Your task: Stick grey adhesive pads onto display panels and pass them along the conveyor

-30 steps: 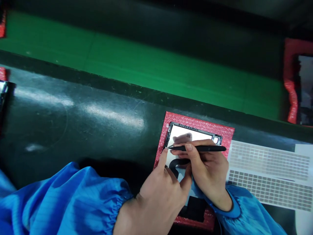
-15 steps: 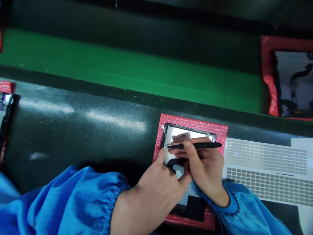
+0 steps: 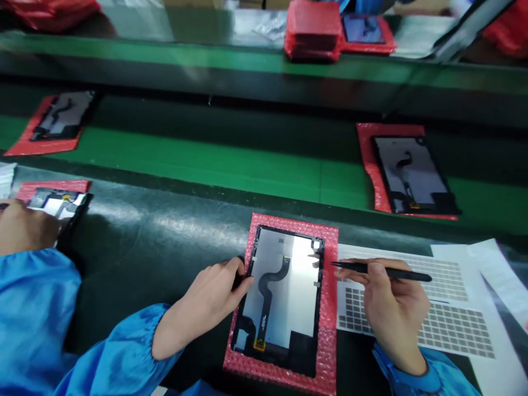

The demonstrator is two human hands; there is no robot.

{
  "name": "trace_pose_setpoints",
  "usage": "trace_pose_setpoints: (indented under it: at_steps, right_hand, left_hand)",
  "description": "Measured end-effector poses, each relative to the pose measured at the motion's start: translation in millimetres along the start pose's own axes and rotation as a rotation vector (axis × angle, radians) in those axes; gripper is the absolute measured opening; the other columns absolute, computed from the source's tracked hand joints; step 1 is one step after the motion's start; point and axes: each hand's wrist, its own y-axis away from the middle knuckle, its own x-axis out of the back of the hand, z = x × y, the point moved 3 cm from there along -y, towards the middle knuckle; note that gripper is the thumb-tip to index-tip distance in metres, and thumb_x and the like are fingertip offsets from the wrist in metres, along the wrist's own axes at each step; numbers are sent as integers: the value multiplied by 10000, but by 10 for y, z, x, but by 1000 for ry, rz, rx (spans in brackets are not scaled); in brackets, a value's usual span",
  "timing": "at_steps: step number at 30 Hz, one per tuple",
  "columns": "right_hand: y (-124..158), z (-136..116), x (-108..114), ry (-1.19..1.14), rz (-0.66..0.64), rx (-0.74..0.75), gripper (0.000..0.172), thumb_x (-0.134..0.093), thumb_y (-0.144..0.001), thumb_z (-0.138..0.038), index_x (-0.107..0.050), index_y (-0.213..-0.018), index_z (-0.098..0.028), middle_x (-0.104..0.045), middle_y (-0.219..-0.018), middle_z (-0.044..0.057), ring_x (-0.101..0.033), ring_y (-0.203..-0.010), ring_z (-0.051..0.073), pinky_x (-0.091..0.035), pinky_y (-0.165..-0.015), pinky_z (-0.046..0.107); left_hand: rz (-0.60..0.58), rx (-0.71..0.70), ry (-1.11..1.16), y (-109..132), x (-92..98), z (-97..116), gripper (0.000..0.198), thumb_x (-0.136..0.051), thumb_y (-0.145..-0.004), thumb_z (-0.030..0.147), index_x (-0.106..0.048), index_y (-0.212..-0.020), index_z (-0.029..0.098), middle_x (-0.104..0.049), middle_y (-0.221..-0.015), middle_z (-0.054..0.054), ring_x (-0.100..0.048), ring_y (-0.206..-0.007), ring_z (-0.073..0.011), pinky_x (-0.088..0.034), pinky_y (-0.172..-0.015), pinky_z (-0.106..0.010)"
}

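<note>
A tablet display panel [image 3: 280,291] lies back-up on a pink bubble-wrap mat [image 3: 330,341], with a black flex cable [image 3: 270,300] ending in a yellow-tipped connector [image 3: 259,345]. My left hand [image 3: 210,305] rests at the panel's left edge, fingers curled against its black frame. To the right of the mat, my right hand [image 3: 391,308] pinches black tweezers [image 3: 381,270]. Their tips point left, just off the mat and above a sheet of small grey labels [image 3: 416,324].
A co-worker's hand [image 3: 25,225] in a blue sleeve works on another panel [image 3: 58,203] at the left. Further panels on red mats lie on the green belt [image 3: 206,159]. White papers [image 3: 495,269] lie at the right; a red stack [image 3: 312,30] stands behind.
The view has tilted up, showing more of the line. My hands have parted: the tweezers moved right off the panel, and my left hand moved to its edge, uncovering the flex cable.
</note>
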Motion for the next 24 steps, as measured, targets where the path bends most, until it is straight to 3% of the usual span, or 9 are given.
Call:
trace_pose_setpoints:
  at_steps: [3, 6, 9, 13, 16, 19, 22, 24]
  right_hand:
    - [-90, 45, 305, 94, 1, 5, 303, -819, -866, -464, -658, -886, -208, -797, -745, 29, -792, -570, 241, -682, -553, 344]
    - [-142, 167, 502, 112, -51, -19, 349, -810, -861, -505, -645, -876, -198, -801, -772, 45, -783, -552, 238, -682, -564, 363]
    - [-155, 319, 589, 89, -111, -24, 367, -786, -878, -527, -631, -899, -195, -801, -772, 60, -791, -588, 244, -683, -626, 380]
    - [-144, 473, 602, 94, -183, -64, 381, -736, -917, -547, -614, -984, -192, -801, -790, 67, -802, -660, 248, -657, -706, 380]
    - [-144, 513, 602, 63, -196, -82, 394, -694, -946, -559, -592, -1037, -190, -787, -744, 49, -795, -641, 243, -642, -715, 378]
    - [-146, 516, 600, 56, -191, -78, 410, -679, -947, -581, -587, -1025, -189, -799, -778, 72, -796, -638, 249, -637, -695, 376]
    - [-134, 495, 598, 58, -166, -66, 419, -672, -945, -596, -581, -1014, -192, -806, -822, 85, -792, -621, 244, -637, -677, 375]
    - [-120, 467, 594, 64, -150, -59, 419, -675, -942, -598, -584, -1004, -194, -800, -815, 75, -787, -609, 237, -636, -680, 370]
  left_hand:
    - [64, 17, 138, 2, -97, 16, 179, -518, -975, 348, -541, -845, 227, -568, -654, 25, -536, -575, -183, -296, -577, -301]
    - [160, 19, 326, 31, -155, 62, 211, -526, -953, 386, -513, -810, 231, -556, -686, 24, -528, -625, -168, -352, -593, -282]
    - [267, 11, 537, 36, -188, 91, 254, -491, -948, 468, -470, -844, 238, -563, -725, 28, -543, -633, -147, -419, -587, -256]
    - [450, 71, 743, -116, -97, 71, 350, -572, -860, 541, -423, -991, 252, -508, -607, 89, -418, -427, -102, -345, -444, -217]
    - [613, 110, 820, -464, 168, 73, 471, -637, -859, 466, -439, -1217, 232, -525, -621, 92, -427, -418, -94, -333, -421, -197]
    - [719, 120, 850, -1044, 536, 153, 420, -624, -969, 389, -497, -1319, 192, -601, -762, 40, -515, -520, -88, -420, -479, -198]
    - [719, 114, 844, -1655, 876, 296, 350, -627, -1011, 395, -602, -1268, 158, -670, -1044, -52, -652, -777, -135, -580, -673, -289]
    - [701, 99, 816, -1932, 1060, 378, 369, -646, -1002, 398, -618, -1283, 161, -668, -1185, -84, -683, -953, -190, -610, -809, -373]
